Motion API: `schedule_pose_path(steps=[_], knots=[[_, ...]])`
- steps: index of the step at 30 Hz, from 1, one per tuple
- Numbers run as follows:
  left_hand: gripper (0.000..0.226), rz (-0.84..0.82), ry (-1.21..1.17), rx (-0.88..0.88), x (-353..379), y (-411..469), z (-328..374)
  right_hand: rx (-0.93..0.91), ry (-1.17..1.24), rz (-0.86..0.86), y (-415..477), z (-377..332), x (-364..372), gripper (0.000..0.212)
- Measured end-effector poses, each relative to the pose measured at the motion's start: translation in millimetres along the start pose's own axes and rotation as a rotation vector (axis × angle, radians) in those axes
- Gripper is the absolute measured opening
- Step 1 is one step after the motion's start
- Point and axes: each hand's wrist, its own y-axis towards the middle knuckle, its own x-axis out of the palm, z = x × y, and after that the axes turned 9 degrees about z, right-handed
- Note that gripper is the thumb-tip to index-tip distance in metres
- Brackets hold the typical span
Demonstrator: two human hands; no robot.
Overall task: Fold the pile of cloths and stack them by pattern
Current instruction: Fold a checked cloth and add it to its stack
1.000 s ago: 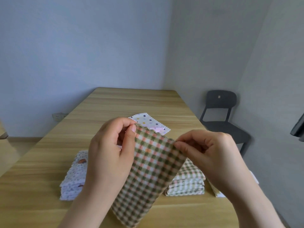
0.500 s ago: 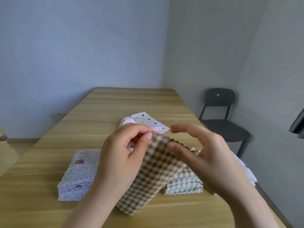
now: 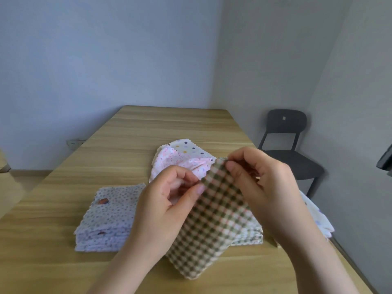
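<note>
Checked cloth, green and cream with thin red lines, is hanging folded between your hands over the near part of the table. Its lowest corner is pointing to six o'clock, and you cannot tell whether it is touching the wood. Your left hand is pinching the upper left edge between thumb and forefinger, with the other fingers curling loosely. Your right hand is pinching the top corner at twelve o'clock, fingers bending over the zigzag-cut edge. At nine o'clock from the cloth the dotted stack is sitting well in from the table's left edge. At three o'clock, behind your right wrist, the checked stack is showing its layered edges, and a white cloth is lying at the table's right edge. At twelve o'clock the loose pile of pink and spotted cloths is lying unfolded. Bare wood is running from there to the far edge. A dark chair is standing off the right side at two o'clock
</note>
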Motion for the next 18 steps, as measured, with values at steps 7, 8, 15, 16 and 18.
schedule_pose_path(steps=[7,8,15,16,18], knots=[[0.016,-0.069,-0.032,-0.108,-11,-16,-24,-0.022,-0.024,-0.015,7,3,-7,0.015],[0.018,-0.070,-0.042,-0.118,-11,-16,-26,-0.024,-0.037,-0.012,8,3,-8,0.014],[0.018,-0.108,-0.051,-0.146,-9,-25,-34,-0.014,-0.117,0.020,9,3,-14,0.011],[0.017,-0.110,-0.040,-0.145,-9,-27,-35,-0.015,-0.123,0.022,9,3,-15,0.011],[0.017,-0.107,-0.013,-0.136,-9,-28,-39,-0.015,-0.126,0.030,10,4,-16,0.011]])
